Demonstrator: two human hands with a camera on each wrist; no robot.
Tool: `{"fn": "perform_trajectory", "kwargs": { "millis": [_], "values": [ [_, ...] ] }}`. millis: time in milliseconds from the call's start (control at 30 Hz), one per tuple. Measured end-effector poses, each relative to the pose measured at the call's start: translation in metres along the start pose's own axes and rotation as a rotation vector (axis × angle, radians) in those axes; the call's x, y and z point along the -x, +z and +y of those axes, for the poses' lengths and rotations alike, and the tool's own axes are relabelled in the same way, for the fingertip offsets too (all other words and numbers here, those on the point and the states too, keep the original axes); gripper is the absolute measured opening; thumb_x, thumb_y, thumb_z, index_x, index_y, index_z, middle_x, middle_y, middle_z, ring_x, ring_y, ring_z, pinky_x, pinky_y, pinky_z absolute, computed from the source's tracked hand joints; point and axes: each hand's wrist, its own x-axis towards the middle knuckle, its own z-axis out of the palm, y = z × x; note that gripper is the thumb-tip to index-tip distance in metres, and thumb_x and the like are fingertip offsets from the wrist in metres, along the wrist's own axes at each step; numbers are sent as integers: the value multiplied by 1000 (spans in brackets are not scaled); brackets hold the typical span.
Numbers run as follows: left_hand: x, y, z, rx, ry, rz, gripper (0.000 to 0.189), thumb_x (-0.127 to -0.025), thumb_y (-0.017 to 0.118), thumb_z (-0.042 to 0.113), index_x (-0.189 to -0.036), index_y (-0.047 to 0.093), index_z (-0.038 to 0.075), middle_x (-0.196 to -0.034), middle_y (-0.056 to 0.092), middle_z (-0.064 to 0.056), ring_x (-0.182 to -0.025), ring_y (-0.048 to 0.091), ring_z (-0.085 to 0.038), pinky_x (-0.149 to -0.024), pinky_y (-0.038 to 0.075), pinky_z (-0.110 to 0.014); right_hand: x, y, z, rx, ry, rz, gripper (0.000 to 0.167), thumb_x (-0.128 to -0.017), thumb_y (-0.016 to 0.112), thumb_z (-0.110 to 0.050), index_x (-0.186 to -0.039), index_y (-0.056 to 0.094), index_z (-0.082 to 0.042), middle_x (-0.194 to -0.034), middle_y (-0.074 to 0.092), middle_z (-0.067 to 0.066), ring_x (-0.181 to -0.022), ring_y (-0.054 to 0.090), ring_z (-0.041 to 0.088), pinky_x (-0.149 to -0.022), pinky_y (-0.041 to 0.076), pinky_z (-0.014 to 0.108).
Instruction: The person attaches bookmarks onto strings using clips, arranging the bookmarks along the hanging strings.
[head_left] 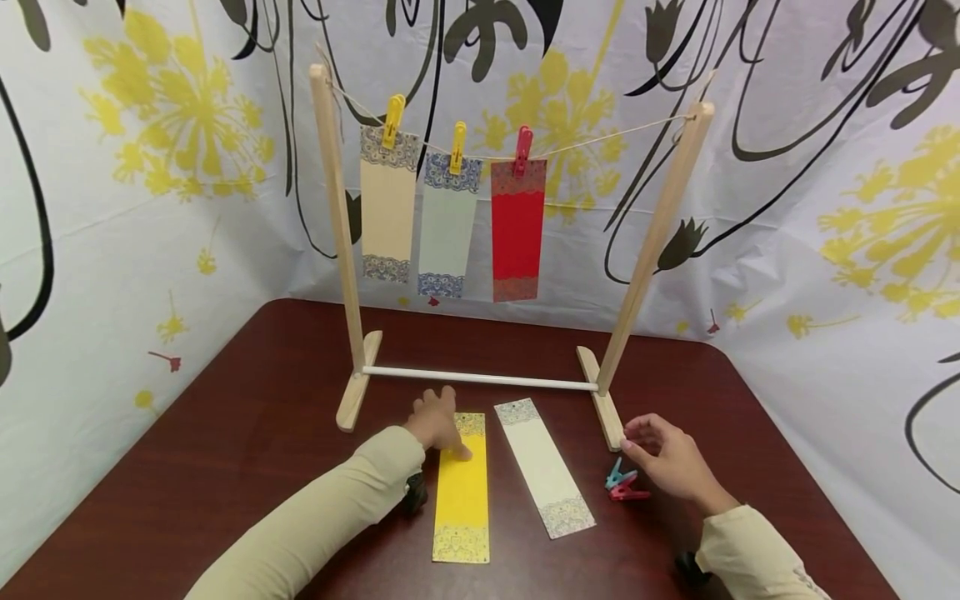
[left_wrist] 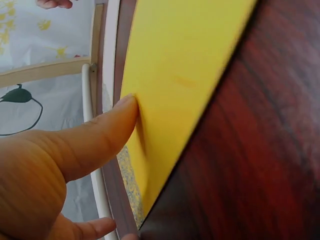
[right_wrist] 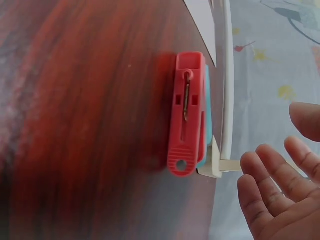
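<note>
My left hand [head_left: 437,423] is at the far end of a yellow bookmark-like card [head_left: 462,492] with patterned ends, lying on the table. Its thumb [left_wrist: 107,132] reaches over the card's surface in the left wrist view, while the other fingers spread apart. Whether the thumb presses on the card I cannot tell. My right hand [head_left: 669,460], fingers loosely bent and holding nothing, hovers beside two small clothespins. The red clothespin [right_wrist: 186,135] lies close against the blue clothespin [head_left: 618,475]. Between the hands lies a cream patterned card [head_left: 545,467], slanted on the table.
Behind the hands stands a wooden frame [head_left: 654,242] with a white bottom rod [head_left: 480,378] and a sagging string [head_left: 600,136]. Clothespins hold a beige card [head_left: 387,212], a pale blue-grey card [head_left: 447,221] and a red card [head_left: 516,233] on it. A patterned cloth [head_left: 810,275] hangs behind.
</note>
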Motion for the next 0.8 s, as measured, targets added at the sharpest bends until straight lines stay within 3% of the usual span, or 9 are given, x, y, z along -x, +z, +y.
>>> {"fn": "perform_trajectory", "kwargs": {
  "millis": [167, 367, 633, 800],
  "values": [
    [1, -2, 1, -28, 13, -6, 103, -64, 93, 28, -144, 34, 1, -140, 35, -28, -125, 34, -46, -100, 35, -57, 3, 1, 1, 16, 18, -17, 19, -87, 73, -12, -101, 62, -5, -92, 67, 3, -83, 66, 21, -74, 53, 41],
    [3, -5, 4, -47, 30, -12, 93, -68, 90, 29, -141, 38, 2, -136, 41, -25, -122, 38, -43, -98, 36, -55, 6, 1, 2, -6, 42, -21, 21, -88, 73, -15, -102, 63, -4, -94, 67, 4, -85, 67, 23, -74, 53, 40],
    [1, -2, 8, -209, 80, -36, 99, -65, 90, 40, -141, 39, 3, -134, 41, -22, -116, 40, -39, -96, 37, -53, 8, 3, 4, -12, 75, -41, 20, -88, 72, -14, -103, 62, -4, -93, 67, 4, -85, 67, 22, -70, 52, 33],
    [-3, -8, 8, -255, 93, -59, 96, -67, 89, 41, -139, 40, 0, -131, 43, -24, -115, 41, -38, -95, 37, -50, 9, 4, 7, -7, 80, -47, 19, -89, 71, -14, -103, 62, -4, -94, 67, 4, -86, 67, 22, -69, 52, 33]
  ]
}}
